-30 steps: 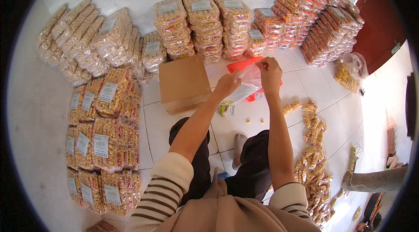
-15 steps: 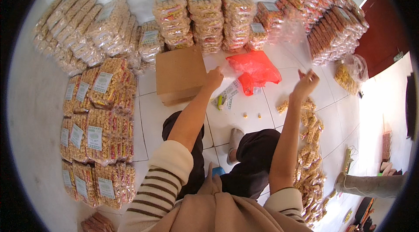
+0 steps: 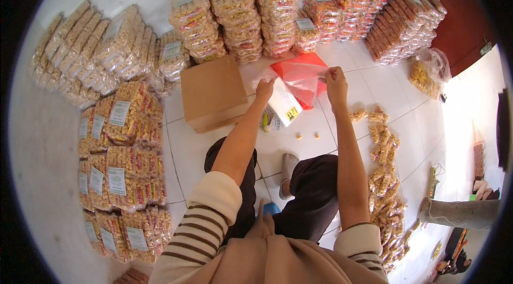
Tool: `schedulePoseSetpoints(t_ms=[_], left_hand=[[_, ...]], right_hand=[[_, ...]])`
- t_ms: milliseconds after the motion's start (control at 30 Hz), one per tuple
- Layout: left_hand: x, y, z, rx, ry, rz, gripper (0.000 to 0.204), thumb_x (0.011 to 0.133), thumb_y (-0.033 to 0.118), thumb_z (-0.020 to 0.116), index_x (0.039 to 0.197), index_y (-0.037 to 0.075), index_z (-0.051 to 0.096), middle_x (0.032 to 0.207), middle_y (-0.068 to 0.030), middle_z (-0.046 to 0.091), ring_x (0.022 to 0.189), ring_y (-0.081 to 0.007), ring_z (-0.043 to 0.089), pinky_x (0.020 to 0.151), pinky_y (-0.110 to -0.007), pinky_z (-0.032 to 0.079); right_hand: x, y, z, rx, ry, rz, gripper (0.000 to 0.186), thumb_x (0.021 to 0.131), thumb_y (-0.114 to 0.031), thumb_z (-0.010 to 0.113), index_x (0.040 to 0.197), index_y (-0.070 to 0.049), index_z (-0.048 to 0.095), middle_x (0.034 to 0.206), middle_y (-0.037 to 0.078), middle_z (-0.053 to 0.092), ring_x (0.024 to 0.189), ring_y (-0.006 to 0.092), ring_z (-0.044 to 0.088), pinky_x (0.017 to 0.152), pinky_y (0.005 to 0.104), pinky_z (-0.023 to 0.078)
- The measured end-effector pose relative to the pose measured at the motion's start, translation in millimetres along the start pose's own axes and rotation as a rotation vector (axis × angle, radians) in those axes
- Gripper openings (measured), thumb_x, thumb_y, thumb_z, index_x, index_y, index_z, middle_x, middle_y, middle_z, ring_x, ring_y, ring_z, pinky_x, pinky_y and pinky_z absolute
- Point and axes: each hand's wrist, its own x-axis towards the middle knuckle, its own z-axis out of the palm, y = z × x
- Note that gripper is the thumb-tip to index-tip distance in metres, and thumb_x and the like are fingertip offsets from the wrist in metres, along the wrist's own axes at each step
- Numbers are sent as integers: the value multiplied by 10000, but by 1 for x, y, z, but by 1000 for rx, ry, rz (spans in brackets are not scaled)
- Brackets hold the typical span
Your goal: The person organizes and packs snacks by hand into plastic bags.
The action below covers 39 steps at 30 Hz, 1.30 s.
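Note:
Between my two hands a clear plastic bag (image 3: pixel 295 84) is stretched, see-through and partly hard to make out. My left hand (image 3: pixel 264 90) is closed on one side of it, beside the cardboard box (image 3: pixel 212 89). The other side is pinched in the fingers of my right hand (image 3: pixel 336 83). Through and behind the clear bag shows a red plastic bag (image 3: pixel 304 64) on the floor. A white pack with a yellow mark (image 3: pixel 287 106) lies just below the hands. Labels and a small green object (image 3: pixel 265 120) are partly hidden under it.
Stacked snack packs (image 3: pixel 230 6) line the wall, with more labelled packs (image 3: pixel 123 169) on the left. Small snack bundles (image 3: pixel 385 177) lie in a long heap on the right. A bag of yellow snacks (image 3: pixel 426 73) stands near the red-brown door (image 3: pixel 467 16). Two small pieces lie on the tiles.
My right hand has swung left and down toward the left hand, bringing the clear bag's far end with it. The white pack now shows more fully, and the view has shifted a little.

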Motion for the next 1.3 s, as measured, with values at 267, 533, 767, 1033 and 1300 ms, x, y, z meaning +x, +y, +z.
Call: schedulePoseSetpoints(t_ms=[267, 533, 767, 1033, 1300], left_hand=[[-68, 108, -24, -361, -326, -271, 674, 848, 589, 463, 1303, 104, 356, 1232, -140, 478, 1025, -264, 530, 896, -432, 436], [-70, 119, -113, -904, -174, -27, 602, 843, 531, 520, 1299, 167, 372, 1154, -86, 477, 1068, -247, 503, 918, -487, 422], [-115, 149, -160, -896, -147, -6, 644, 865, 569, 438, 1363, 193, 280, 1215, -87, 488, 1068, -241, 508, 985, -438, 369], [-122, 139, -194, -858, -7, 295, 380, 833, 315, 645, 1096, 54, 562, 955, -16, 587, 800, -85, 539, 712, -209, 426], [-126, 132, -217, -653, 302, 168, 279, 798, 303, 693, 921, 63, 621, 688, 28, 509, 621, -45, 459, 566, -213, 385]], right_hand=[[-2, -27, -18, 414, 58, 58, 141, 908, -102, 476, 989, 13, 485, 899, 162, 618, 851, 199, 624, 765, 287, 513], [-19, -75, 25, 951, 77, 99, 154, 921, -67, 419, 1011, 45, 476, 1067, 221, 567, 979, 291, 587, 869, 373, 502], [-8, -36, 59, 1868, -625, 224, 273, 911, -31, 384, 1145, 97, 441, 1141, 238, 528, 1070, 348, 533, 931, 399, 488], [-42, -76, 127, 1565, -147, 723, 382, 920, -93, 412, 1263, 56, 334, 1258, 186, 437, 1185, 293, 452, 942, 378, 478], [-58, -83, 162, 326, 113, -134, 471, 853, -149, 577, 1260, -4, 389, 1210, 161, 465, 1077, 305, 492, 912, 375, 409]])
